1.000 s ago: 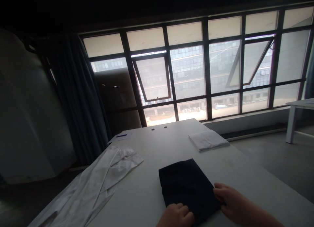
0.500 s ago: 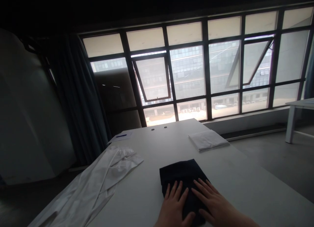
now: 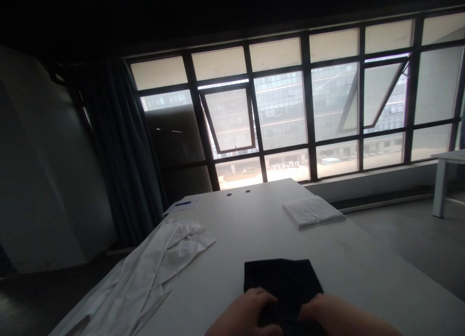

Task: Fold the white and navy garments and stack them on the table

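Note:
A folded dark cloth point(image 3: 281, 275), black or navy, lies on the white table point(image 3: 232, 229) at the bottom centre of the head view. My left hand point(image 3: 250, 309) is curled over its left side, thumb towards the middle. On the opposite side my right hand point(image 3: 325, 309) is closed on the cloth with bent fingers. Both hands hide the cloth's near part, and most fingertips cannot be seen. What kind of garment or fabric it is, the folds do not show.
A crumpled white garment point(image 3: 156, 278) spreads along the table's left edge. Further back are a folded white cloth point(image 3: 314, 211) on the right and paper with a blue pen point(image 3: 183, 203) on the left. Another white table point(image 3: 441, 181) stands at far right, by the windows.
My hands, flat with fingers spread on the dark cloth before, are now curled at its two sides. The cloth has shifted nearer to me and turned squarer to the view.

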`<state>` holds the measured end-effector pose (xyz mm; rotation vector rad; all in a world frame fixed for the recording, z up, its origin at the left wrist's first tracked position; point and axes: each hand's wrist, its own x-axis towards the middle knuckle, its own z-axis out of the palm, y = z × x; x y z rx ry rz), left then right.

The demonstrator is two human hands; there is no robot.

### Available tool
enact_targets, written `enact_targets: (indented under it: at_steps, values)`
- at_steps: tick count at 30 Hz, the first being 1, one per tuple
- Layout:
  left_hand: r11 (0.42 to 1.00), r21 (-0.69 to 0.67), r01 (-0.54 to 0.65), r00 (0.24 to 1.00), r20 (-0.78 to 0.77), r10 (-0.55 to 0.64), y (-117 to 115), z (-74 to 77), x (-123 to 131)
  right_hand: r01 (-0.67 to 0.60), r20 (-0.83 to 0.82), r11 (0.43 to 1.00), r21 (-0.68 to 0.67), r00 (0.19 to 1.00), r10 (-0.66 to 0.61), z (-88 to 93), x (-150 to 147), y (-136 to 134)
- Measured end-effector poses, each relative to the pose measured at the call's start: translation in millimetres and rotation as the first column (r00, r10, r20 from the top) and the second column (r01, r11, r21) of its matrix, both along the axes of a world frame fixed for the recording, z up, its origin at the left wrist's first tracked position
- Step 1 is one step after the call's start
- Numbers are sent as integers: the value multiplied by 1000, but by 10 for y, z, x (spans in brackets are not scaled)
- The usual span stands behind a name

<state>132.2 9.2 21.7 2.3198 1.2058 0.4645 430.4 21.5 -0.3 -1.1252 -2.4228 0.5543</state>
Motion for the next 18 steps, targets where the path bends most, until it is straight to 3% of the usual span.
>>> enact_targets:
  at_steps: [2, 3, 6, 9, 12, 18]
  values:
    - [981, 69, -183, 976, 134, 173, 113, 69, -70, 14, -75, 995, -98, 997, -21, 143, 16, 200]
    - [955, 103, -277, 949, 185, 255, 212, 60, -107, 71, -127, 995, -75, 989, -81, 174, 30, 337]
    - [889, 49, -455, 856, 298, 422, 582, -120, -213, 279, -198, 960, -16, 940, -277, 42, 69, 778]
    - [868, 0, -497, 825, 310, 473, 857, -360, -268, 377, -125, 926, 12, 920, -372, -284, 75, 1059]
    - [865, -9, -502, 819, 315, 479, 929, -493, -266, 417, -90, 905, 79, 908, -410, -510, 73, 1132]
    - [862, -7, -508, 806, 348, 478, 880, -497, -264, 407, -170, 910, 76, 905, -390, -542, 134, 1154]
